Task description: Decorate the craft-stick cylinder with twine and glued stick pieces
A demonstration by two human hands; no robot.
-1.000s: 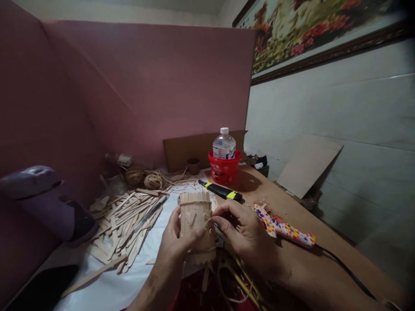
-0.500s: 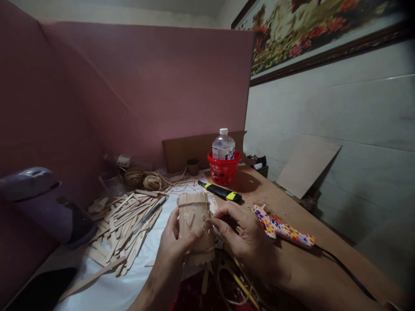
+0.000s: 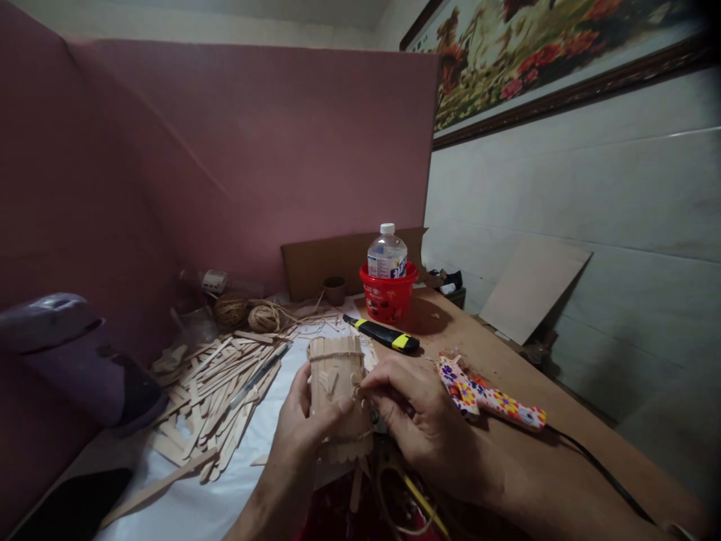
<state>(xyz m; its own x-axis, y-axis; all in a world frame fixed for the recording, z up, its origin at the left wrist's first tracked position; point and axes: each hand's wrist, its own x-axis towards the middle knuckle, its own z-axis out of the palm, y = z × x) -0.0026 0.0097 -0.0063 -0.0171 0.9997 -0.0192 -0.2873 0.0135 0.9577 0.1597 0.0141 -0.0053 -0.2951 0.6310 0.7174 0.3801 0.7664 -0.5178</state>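
Observation:
A small holder made of wooden craft sticks [image 3: 336, 383] stands upright in front of me, bound with twine near its top and bottom. My left hand [image 3: 307, 427] grips its left side, thumb pressed on the front. My right hand [image 3: 414, 417] pinches a small twine knot against the holder's right side, at about mid height. A colourful dotted glue gun [image 3: 489, 397] lies just right of that hand, its black cord running off to the right.
Loose craft sticks [image 3: 211, 394] and a pen lie spread at left on white paper. Twine balls [image 3: 248, 312], a black and yellow utility knife [image 3: 384, 335] and a red bucket holding a water bottle [image 3: 388, 285] sit behind. A purple object [image 3: 73, 361] stands far left.
My right hand has closed in on the holder, bringing the twine knot against its side. The holder and left hand have barely shifted.

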